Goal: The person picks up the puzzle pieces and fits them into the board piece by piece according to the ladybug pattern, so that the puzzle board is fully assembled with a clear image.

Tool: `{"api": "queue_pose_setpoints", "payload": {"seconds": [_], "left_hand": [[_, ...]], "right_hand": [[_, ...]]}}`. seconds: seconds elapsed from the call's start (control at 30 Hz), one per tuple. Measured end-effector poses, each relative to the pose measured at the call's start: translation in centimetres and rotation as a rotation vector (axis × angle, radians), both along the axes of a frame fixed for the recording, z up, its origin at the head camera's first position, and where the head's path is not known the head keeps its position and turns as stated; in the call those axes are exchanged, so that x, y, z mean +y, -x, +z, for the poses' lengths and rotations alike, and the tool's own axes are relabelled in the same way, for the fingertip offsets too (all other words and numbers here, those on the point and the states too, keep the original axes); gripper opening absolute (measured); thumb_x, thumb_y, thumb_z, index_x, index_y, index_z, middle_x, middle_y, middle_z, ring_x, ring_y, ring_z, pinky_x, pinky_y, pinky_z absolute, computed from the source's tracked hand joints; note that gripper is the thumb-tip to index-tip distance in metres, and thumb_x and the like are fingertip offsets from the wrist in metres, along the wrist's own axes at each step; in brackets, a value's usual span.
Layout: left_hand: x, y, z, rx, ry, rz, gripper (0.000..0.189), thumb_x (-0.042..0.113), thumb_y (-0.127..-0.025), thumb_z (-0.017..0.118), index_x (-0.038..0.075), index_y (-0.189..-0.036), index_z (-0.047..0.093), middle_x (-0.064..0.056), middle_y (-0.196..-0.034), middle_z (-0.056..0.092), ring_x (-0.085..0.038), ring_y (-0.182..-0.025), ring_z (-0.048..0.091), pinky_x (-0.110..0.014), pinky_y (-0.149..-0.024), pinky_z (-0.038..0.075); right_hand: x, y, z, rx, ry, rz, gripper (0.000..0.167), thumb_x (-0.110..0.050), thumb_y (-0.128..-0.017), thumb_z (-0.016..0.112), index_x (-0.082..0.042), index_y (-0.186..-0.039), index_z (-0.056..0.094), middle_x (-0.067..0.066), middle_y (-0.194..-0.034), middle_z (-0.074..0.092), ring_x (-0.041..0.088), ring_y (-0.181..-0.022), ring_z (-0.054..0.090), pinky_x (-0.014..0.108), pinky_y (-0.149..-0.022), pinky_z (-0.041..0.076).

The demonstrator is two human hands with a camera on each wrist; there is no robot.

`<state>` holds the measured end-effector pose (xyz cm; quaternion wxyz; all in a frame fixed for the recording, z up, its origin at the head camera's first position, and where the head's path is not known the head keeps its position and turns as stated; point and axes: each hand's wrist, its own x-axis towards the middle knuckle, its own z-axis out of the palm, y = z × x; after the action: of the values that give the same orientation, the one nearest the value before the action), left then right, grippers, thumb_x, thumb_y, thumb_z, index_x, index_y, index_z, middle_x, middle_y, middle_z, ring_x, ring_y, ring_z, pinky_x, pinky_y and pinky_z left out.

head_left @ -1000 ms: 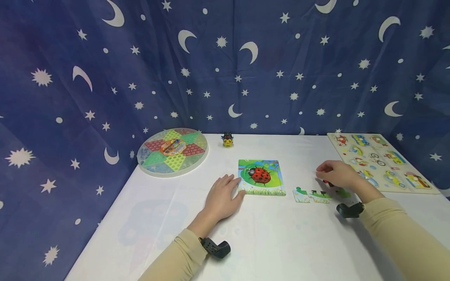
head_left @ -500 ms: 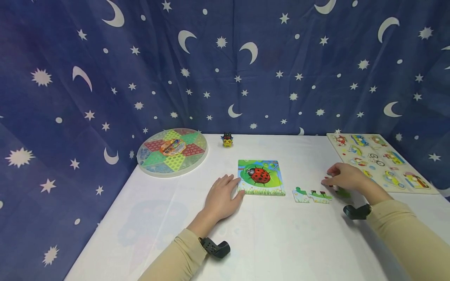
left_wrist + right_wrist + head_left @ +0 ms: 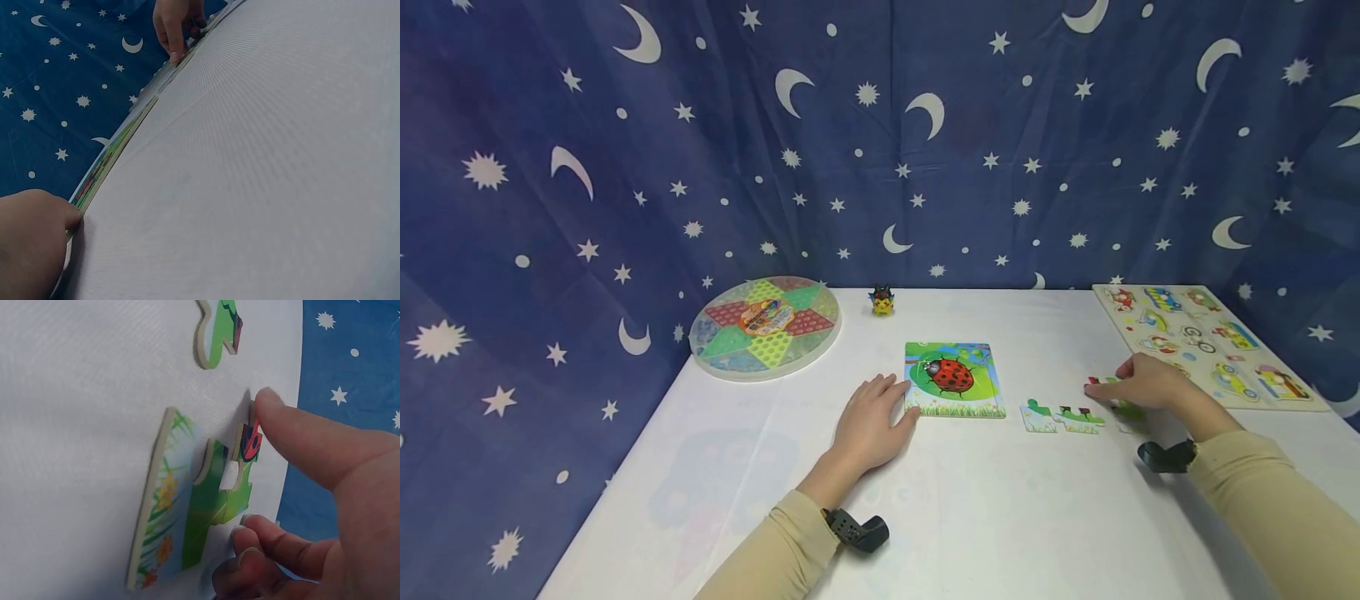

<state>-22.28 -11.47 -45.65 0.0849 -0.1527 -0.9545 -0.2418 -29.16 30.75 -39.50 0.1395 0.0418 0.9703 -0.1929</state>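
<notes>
My left hand (image 3: 871,423) lies flat on the table, its fingertips touching the left edge of a square ladybug puzzle (image 3: 953,379). Over to the right, my right hand (image 3: 1150,387) holds a puzzle piece (image 3: 251,442) with a bit of red ladybug on it, thumb at one end and fingers near the other. That piece lies against a green puzzle piece with orange flowers (image 3: 165,506); whether they interlock fully I cannot tell. Two more loose pieces, a grassy corner piece (image 3: 1037,417) and a green piece with dark-red marks (image 3: 1081,419), lie between puzzle and right hand.
A round Chinese checkers board (image 3: 766,327) is at the back left. A small yellow-and-black toy figure (image 3: 882,300) stands behind the puzzle. At the right lies a wooden vehicle puzzle board (image 3: 1210,346). A blue star-and-moon curtain (image 3: 880,150) hangs along the table's back edge.
My right hand has moved a little to the right and lower, bringing the red-marked piece to the green flowered one. My left hand has stayed beside the ladybug puzzle.
</notes>
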Motion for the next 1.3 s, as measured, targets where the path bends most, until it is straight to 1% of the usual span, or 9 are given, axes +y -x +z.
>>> {"api": "queue_pose_setpoints", "payload": {"seconds": [0.1,0.27,0.43,0.57,0.73,0.9,1.13,1.3], "left_hand": [[0.0,0.0,0.0,-0.009,0.004,0.003,0.054,0.042,-0.103,0.056,0.01,-0.147,0.057,-0.015,-0.153,0.05,-0.033,-0.147,0.036,-0.044,-0.125,0.022],[0.0,0.0,0.1,-0.004,0.006,0.004,0.054,0.041,-0.103,0.056,0.01,-0.147,0.057,-0.015,-0.153,0.05,-0.033,-0.147,0.037,-0.044,-0.125,0.022],[0.1,0.0,-0.1,-0.002,0.007,0.006,0.053,0.041,-0.103,0.057,0.01,-0.146,0.058,-0.015,-0.152,0.05,-0.033,-0.147,0.037,-0.044,-0.125,0.022],[0.1,-0.1,-0.1,0.008,-0.001,0.004,0.051,0.039,-0.103,0.057,0.01,-0.145,0.059,-0.015,-0.152,0.051,-0.034,-0.147,0.037,-0.045,-0.125,0.022],[0.1,-0.1,0.0,0.004,-0.002,0.004,0.052,0.039,-0.103,0.057,0.009,-0.145,0.058,-0.015,-0.152,0.051,-0.034,-0.147,0.036,-0.045,-0.125,0.022],[0.0,0.0,-0.2,0.002,0.004,0.007,0.053,0.04,-0.103,0.057,0.01,-0.145,0.058,-0.015,-0.152,0.051,-0.033,-0.147,0.036,-0.045,-0.125,0.022],[0.0,0.1,-0.3,0.001,0.004,0.008,0.053,0.041,-0.103,0.057,0.01,-0.146,0.058,-0.014,-0.152,0.051,-0.033,-0.147,0.037,-0.044,-0.125,0.022],[0.0,0.1,-0.2,0.002,0.003,0.0,0.052,0.041,-0.103,0.057,0.01,-0.145,0.058,-0.015,-0.151,0.051,-0.033,-0.147,0.037,-0.045,-0.125,0.022]], "right_hand": [[-0.2,-0.2,0.0,-0.003,0.004,-0.016,0.095,-0.064,-0.08,0.078,0.017,-0.118,0.047,0.029,-0.104,0.055,0.041,-0.094,0.053,0.048,-0.076,0.05],[-0.3,-0.5,0.1,0.0,-0.002,-0.009,0.092,-0.064,-0.082,0.076,0.017,-0.116,0.047,0.029,-0.103,0.055,0.04,-0.092,0.053,0.046,-0.074,0.05],[-0.6,-0.5,0.1,-0.012,0.003,-0.03,0.088,-0.062,-0.081,0.078,0.015,-0.113,0.049,0.024,-0.098,0.055,0.037,-0.089,0.052,0.041,-0.07,0.047],[-0.8,-0.3,-0.1,-0.016,0.016,-0.047,0.085,-0.058,-0.08,0.081,0.014,-0.113,0.05,0.022,-0.097,0.054,0.036,-0.089,0.052,0.04,-0.07,0.047],[-0.8,-0.1,-0.1,-0.012,0.044,-0.033,0.082,-0.054,-0.081,0.082,0.014,-0.114,0.051,0.022,-0.098,0.055,0.035,-0.088,0.052,0.04,-0.07,0.048],[-0.9,-0.1,-0.1,0.0,0.07,-0.027,0.08,-0.051,-0.08,0.084,0.013,-0.115,0.052,0.023,-0.101,0.056,0.035,-0.089,0.052,0.039,-0.069,0.048],[-1.3,0.2,-0.1,0.028,0.084,0.004,0.076,-0.049,-0.08,0.084,0.011,-0.115,0.053,0.019,-0.096,0.056,0.033,-0.088,0.051,0.037,-0.068,0.046],[-1.8,0.4,0.1,0.035,0.095,0.013,0.075,-0.047,-0.081,0.084,0.009,-0.117,0.051,0.022,-0.102,0.056,0.033,-0.088,0.053,0.039,-0.071,0.048]]}}
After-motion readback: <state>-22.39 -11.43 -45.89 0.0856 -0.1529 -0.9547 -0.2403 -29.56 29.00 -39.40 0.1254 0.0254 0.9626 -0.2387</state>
